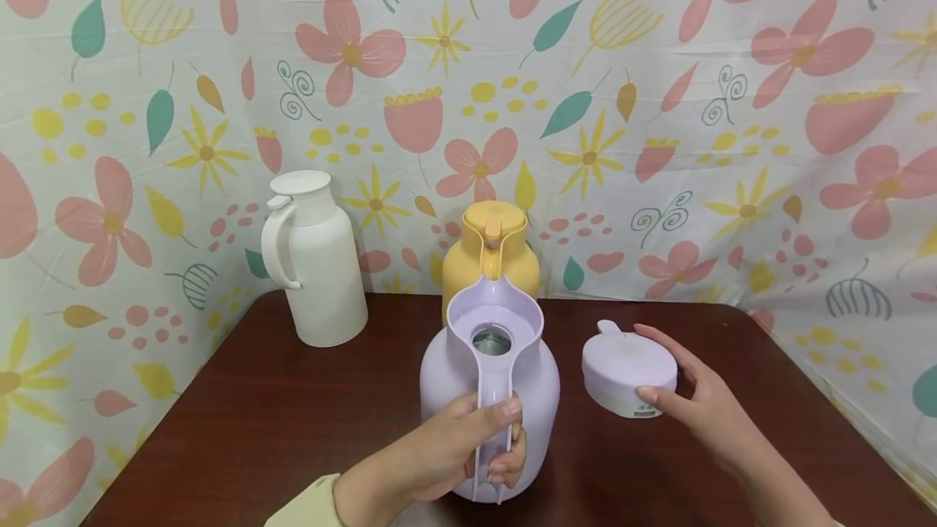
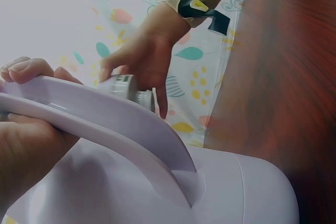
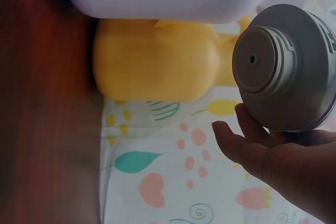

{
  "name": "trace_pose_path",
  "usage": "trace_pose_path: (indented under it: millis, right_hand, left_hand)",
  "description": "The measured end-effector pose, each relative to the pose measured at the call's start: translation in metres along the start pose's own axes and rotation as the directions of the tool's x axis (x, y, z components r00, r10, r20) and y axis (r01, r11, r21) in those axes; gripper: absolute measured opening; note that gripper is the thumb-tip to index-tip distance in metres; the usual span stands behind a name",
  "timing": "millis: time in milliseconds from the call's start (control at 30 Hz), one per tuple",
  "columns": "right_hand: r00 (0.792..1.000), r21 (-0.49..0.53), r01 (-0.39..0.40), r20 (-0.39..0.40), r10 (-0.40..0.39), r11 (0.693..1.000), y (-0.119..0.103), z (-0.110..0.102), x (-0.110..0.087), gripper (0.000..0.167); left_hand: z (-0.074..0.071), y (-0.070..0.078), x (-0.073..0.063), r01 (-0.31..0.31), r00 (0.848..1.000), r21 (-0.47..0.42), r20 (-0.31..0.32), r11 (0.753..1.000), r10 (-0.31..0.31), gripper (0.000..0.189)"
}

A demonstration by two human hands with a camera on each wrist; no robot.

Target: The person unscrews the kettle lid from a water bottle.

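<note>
A lilac thermos jug (image 1: pixel 538 421) stands upright near the front of the table, its round mouth uncovered and its inner neck showing. My left hand (image 1: pixel 468 446) grips the jug's handle (image 1: pixel 494 381), fingers wrapped around it. Off to the jug's right, my right hand (image 1: pixel 703 397) holds the lilac lid (image 1: pixel 629 364) by its edge, thumb in front and fingers behind. In the right wrist view the underside of the lid (image 3: pixel 286 77) shows a grey plug with a small hole. In the left wrist view, the jug's handle (image 2: pixel 105 108) partly covers the lid.
Directly behind the lilac jug stands a yellow thermos jug (image 1: pixel 454 267), partly hidden by it. A white thermos jug (image 1: pixel 325 275) is at the back left of the dark wooden table (image 1: pixel 351 397). A floral cloth (image 1: pixel 659 145) hangs behind the table.
</note>
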State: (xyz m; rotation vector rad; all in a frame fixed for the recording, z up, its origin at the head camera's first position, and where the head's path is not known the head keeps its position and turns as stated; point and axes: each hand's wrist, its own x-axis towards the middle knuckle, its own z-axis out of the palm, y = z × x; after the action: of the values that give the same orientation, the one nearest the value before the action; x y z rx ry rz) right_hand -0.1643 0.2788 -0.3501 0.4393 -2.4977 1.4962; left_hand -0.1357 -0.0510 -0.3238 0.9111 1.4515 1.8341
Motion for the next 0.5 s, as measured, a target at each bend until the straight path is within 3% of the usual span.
trace_pose_path:
  millis: [100, 333, 500]
  right_hand:
    - [1.0, -0.043, -0.022, -0.001, 0.022, 0.999, 0.003, 0.003, -0.003, 0.072]
    - [1.0, 0.039, -0.018, 0.013, 0.018, 0.999, 0.013, 0.011, -0.007, 0.076]
    - [0.999, 0.004, -0.04, -0.025, 0.04, 0.999, 0.018, 0.014, -0.01, 0.075]
  left_hand:
    - [0.0, 0.0, 0.001, -0.002, 1.0, 0.001, 0.003, 1.0, 0.002, 0.059]
    - [0.0, 0.0, 0.0, -0.015, 1.0, -0.003, 0.003, 1.0, 0.015, 0.057]
    - [0.001, 0.001, 0.0, -0.033, 0.999, 0.001, 0.014, 0.999, 0.033, 0.057]
